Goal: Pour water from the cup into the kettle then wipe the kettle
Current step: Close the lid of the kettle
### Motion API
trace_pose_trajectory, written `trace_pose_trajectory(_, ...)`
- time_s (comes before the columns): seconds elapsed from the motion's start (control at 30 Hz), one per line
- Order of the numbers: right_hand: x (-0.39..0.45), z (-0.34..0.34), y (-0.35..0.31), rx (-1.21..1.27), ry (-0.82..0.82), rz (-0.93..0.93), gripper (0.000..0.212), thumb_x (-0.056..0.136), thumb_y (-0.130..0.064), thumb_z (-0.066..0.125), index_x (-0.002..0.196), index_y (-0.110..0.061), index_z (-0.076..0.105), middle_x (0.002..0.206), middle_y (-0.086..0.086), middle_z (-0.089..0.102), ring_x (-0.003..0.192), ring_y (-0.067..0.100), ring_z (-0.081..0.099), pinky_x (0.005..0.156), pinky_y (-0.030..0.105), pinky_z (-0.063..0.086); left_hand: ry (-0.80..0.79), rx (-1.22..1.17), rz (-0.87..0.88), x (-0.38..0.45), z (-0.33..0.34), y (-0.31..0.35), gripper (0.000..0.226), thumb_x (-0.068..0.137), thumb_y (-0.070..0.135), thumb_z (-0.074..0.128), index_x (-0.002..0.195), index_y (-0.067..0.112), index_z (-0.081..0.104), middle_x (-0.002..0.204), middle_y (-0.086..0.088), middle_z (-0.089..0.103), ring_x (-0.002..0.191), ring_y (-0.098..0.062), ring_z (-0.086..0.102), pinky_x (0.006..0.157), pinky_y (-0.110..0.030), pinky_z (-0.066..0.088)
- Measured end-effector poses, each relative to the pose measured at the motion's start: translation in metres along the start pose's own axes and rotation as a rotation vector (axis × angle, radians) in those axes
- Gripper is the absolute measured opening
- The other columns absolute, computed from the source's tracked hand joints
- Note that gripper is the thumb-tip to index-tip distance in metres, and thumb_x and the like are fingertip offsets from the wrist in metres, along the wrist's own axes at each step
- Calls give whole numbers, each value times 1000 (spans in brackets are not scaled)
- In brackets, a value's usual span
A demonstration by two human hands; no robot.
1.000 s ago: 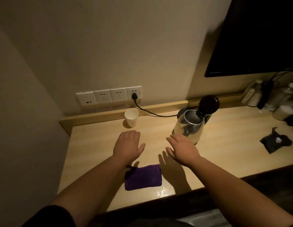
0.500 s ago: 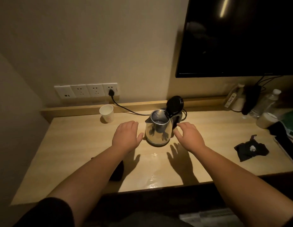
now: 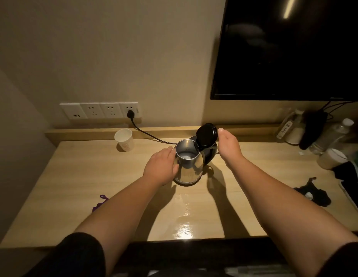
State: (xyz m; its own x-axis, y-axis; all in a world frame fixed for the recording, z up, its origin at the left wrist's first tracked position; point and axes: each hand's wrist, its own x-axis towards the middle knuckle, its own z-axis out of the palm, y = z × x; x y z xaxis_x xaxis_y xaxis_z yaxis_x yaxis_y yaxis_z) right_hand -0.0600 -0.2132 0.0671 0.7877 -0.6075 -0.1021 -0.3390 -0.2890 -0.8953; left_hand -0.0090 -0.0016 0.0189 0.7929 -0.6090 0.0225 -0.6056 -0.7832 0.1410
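Nearest the person, two bare forearms reach out over the front edge of the pale wooden desk (image 3: 78, 176), dark sleeves pushed up above the elbows. A scrap of purple cloth (image 3: 100, 202) peeks out from under the left forearm; a second ago it lay in full view between the arms, and now most of it is hidden.

Further in, the left hand (image 3: 161, 167) has come up against the steel kettle (image 3: 189, 168), palm and fingers laid flat on its left side, loosely curved and not closed around it. Half a second ago that hand hung just short of the kettle with a gap between them. The kettle stands upright near the middle of the desk, its black lid (image 3: 206, 134) tipped up and open, the inside showing.

The right hand (image 3: 230, 146) has moved past the kettle's right side and is now level with the raised lid, fingers extended and relaxed, gripping nothing; the fingertips are just beside the lid's edge, and whether they touch it I cannot tell. Before, this hand was lower, near the kettle's body.

Beyond the hands, the white paper cup (image 3: 124, 139) stands upright at the back left of the desk, well apart from the kettle, untouched. A black cord (image 3: 146, 133) runs from the wall sockets (image 3: 100, 110) behind it toward the kettle. A dark screen (image 3: 290, 48) hangs on the wall at the right.
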Motion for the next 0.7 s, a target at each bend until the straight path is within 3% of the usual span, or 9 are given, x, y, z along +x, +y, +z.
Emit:
trace_pose_trajectory(0.17, 5, 14, 0, -18, -69, -64, 40, 104, -37, 33, 116, -15, 64, 108, 7, 65, 105, 25, 58, 90, 42, 50, -6, -16, 20, 0, 12, -4, 60, 98, 37, 44, 151, 19, 22, 157, -2, 28, 141, -18, 29, 114, -35, 25)
trace_pose_trajectory(0.23, 1, 21, -2, -73, -111, -150, 35, 104, -36, 40, 123, -18, 63, 114, 5, 66, 105, 21, 58, 87, 35, 47, -10, -26, 18, -2, 16, -6, 64, 97, 36, 47, 152, 20, 18, 159, -1, 22, 143, -18, 26, 115, -34, 24)
trace_pose_trajectory(0.3, -3, 30, -3, -235, -141, -298, 35, 103, -34, 46, 130, -17, 62, 128, 5, 63, 117, 22, 55, 92, 33, 44, -7, -33, 10, -4, 19, -6, 68, 96, 36, 49, 153, 21, 15, 160, -1, 18, 144, -18, 24, 115, -35, 24)
trace_pose_trajectory(0.4, -5, 47, 4, -522, -178, -449, 46, 100, -43, 50, 139, -20, 56, 151, 4, 46, 137, 25, 40, 111, 42, 35, -6, -31, 7, -5, 23, -7, 70, 96, 36, 49, 153, 20, 11, 162, -1, 12, 145, -19, 21, 116, -36, 24)
trace_pose_trajectory(0.57, -6, 63, 18, -931, -237, -635, 46, 101, -48, 42, 139, -25, 56, 155, 6, 39, 139, 30, 36, 112, 45, 31, -20, -25, 3, -4, 27, -10, 69, 97, 36, 47, 154, 20, 9, 162, 0, 7, 146, -19, 19, 117, -36, 24)
trace_pose_trajectory(0.7, -7, 67, 25, -1041, -259, -683, 42, 102, -44, 43, 137, -25, 57, 154, 8, 40, 141, 32, 34, 113, 48, 30, -8, -23, 0, -5, 27, -9, 69, 97, 35, 48, 154, 20, 10, 163, 0, 6, 146, -19, 18, 116, -36, 23)
